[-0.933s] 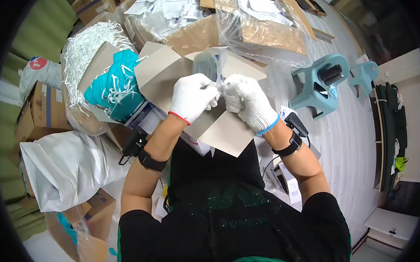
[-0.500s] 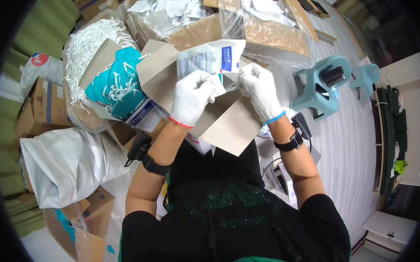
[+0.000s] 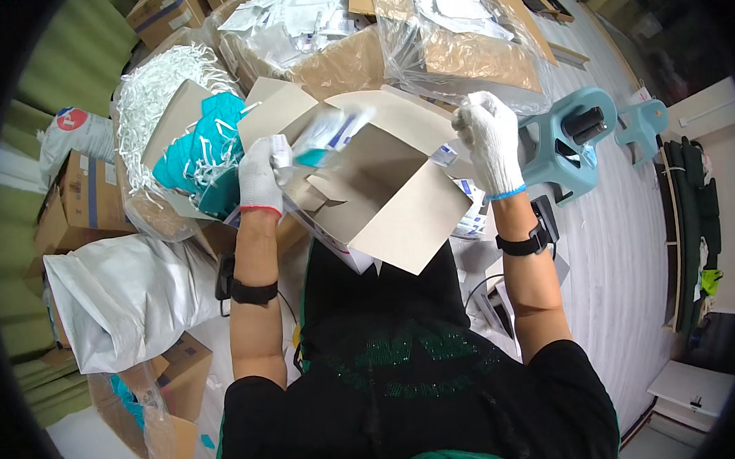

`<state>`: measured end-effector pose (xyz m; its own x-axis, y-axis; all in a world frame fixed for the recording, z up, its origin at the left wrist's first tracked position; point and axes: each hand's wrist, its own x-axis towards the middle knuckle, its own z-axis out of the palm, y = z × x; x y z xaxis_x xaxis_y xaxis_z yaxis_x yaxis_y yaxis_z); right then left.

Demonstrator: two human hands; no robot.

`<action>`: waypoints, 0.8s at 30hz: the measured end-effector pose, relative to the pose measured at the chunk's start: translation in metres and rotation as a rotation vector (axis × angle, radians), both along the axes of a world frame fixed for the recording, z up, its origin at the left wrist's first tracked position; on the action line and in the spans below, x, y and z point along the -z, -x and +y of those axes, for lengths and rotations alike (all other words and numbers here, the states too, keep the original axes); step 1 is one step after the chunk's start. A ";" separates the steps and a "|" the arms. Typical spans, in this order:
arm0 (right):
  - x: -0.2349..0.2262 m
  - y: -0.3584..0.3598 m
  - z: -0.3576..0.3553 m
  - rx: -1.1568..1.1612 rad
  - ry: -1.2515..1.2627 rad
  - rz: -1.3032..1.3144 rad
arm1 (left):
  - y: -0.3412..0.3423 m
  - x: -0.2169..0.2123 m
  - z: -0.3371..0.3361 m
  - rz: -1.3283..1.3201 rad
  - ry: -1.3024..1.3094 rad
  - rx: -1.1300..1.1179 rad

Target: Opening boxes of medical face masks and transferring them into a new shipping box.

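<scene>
My left hand [image 3: 263, 175], in a white knit glove with a red cuff, is closed beside the left side of an open cardboard box [image 3: 408, 219]. Just right of its fingers, a white-and-blue packet [image 3: 333, 133] with teal at its lower end is smeared by motion above the box. Whether the left fingers touch it, I cannot tell. My right hand [image 3: 491, 136], gloved in white with a blue cuff, is raised in a fist beyond the box's right flap; what it holds, if anything, is hidden. Teal masks [image 3: 205, 146] with white straps lie heaped in a carton to the left.
White paper shreds or straps [image 3: 165, 95] fill a plastic-lined carton at far left. Large lined cartons [image 3: 334, 61] of packets stand at the back. A light blue stool [image 3: 571, 144] is on the right. A white sack [image 3: 122, 300] lies at left.
My hands have moved apart, left one leftward and right one rightward and up. The packet that was between them is lower now and blurred, tilted over the box opening.
</scene>
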<state>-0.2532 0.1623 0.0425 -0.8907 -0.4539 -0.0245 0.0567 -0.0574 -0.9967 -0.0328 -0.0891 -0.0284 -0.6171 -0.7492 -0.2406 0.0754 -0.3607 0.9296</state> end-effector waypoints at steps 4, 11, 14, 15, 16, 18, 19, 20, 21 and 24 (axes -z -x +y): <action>-0.003 -0.011 -0.006 -0.132 -0.119 0.154 | 0.019 -0.031 0.037 -0.041 0.205 -0.056; -0.017 -0.027 -0.002 -0.425 -0.289 0.192 | 0.007 -0.064 0.036 0.420 -0.242 0.087; -0.002 -0.015 -0.001 -0.441 -0.318 0.249 | 0.004 -0.075 0.033 0.568 -0.368 0.092; 0.004 -0.014 -0.004 -0.424 -0.305 0.264 | 0.003 -0.081 0.033 0.630 -0.402 0.155; 0.009 -0.017 -0.010 -0.404 -0.292 0.276 | 0.004 -0.085 0.034 0.690 -0.437 0.220; 0.020 -0.025 -0.022 -0.403 -0.248 0.239 | 0.007 -0.084 0.034 0.777 -0.511 0.281; 0.028 -0.030 -0.028 -0.417 -0.221 0.188 | 0.011 -0.083 0.035 0.820 -0.551 0.315; 0.020 -0.042 -0.039 -0.434 -0.193 0.136 | 0.012 -0.085 0.036 0.812 -0.584 0.268; 0.004 -0.051 -0.039 -0.538 -0.315 -0.003 | 0.014 -0.090 0.039 0.804 -0.617 0.222; 0.001 -0.063 -0.042 -0.745 -0.098 -0.472 | 0.014 -0.099 0.038 0.782 -0.627 0.172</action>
